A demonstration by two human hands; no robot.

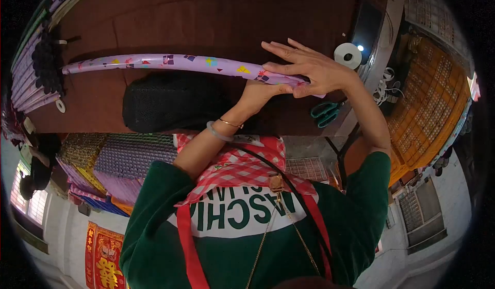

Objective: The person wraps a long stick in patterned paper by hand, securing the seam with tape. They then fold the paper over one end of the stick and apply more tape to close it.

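A long lilac roll (149, 61) with a pattern of coloured shapes stretches across the brown table, curved in this wide view. My left hand (258, 94), with a bangle and a thin bracelet at its wrist, holds the roll from below near its right end. Over that same end lies my right hand (319, 71). Its thumb and index finger close around the roll, while its other fingers stretch out and apart. Part of the roll's end is hidden by my fingers. Just below the roll sits a black cloth-like bundle (175, 102).
Similar lilac rolls (31, 83) with dark ends are stacked at the left. Green-handled scissors (326, 113), a white tape roll (348, 55) and a dark phone-like device (365, 26) with a bright light lie at the right. Patterned bundles (134, 155) stand below the table edge.
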